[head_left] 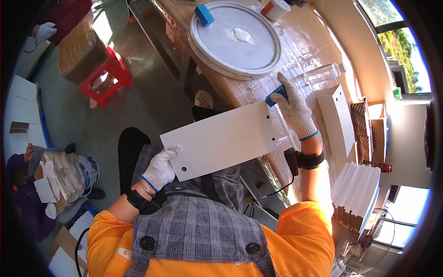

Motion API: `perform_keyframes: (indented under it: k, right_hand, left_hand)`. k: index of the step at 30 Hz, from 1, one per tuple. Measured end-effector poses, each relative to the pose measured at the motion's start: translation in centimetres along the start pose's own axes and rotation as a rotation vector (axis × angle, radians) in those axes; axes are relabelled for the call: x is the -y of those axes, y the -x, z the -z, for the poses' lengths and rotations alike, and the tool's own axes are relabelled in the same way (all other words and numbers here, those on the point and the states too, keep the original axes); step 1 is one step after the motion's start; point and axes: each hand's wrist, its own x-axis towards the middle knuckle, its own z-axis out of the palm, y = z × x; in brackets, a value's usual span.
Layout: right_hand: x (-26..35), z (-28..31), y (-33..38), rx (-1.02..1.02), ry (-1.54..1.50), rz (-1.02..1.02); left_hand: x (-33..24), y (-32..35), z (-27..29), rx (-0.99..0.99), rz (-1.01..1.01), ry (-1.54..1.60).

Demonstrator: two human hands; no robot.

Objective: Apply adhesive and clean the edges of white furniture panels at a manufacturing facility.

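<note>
A long white board (217,141) with dark holes near its ends lies slantwise over my lap, its right end by the table edge. My gloved left hand (159,170) grips the board's left end. At the far right corner, my gloved right hand (295,108) holds a small blue block (277,96), sponge-like, between thumb and fingers. Whether the block touches the board I cannot tell. Beyond, a round grey pan (210,48) carries a blob of white paste (241,35). A second blue block (204,15) rests on its rim.
A clear bottle (322,74) lies on the table (295,46), near a white tub (276,9). White boards are stacked (336,120) at the right, with more boards (355,189) nearer me. Left stands a red stool (113,74) bearing a brown box (80,48). Other people work at the left.
</note>
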Motion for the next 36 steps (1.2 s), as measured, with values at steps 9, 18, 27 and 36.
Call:
perform_keyframes:
  k: [9,18,27,36]
  right_hand:
    - [0.3,0.3,1.1,0.002,-0.120,-0.026]
    - [0.4,0.5,1.6,-0.010,-0.084,-0.047]
    - [0.7,0.4,2.6,-0.005,-0.168,-0.118]
    - [1.0,1.3,3.8,0.084,-0.121,-0.128]
  left_hand:
    - [0.1,0.0,0.0,-0.004,0.001,-0.011]
    - [0.3,0.1,-0.1,-0.052,-0.020,-0.014]
    - [0.3,0.7,-0.7,-0.053,-0.053,-0.068]
    - [0.4,0.7,-0.7,-0.058,-0.045,-0.076]
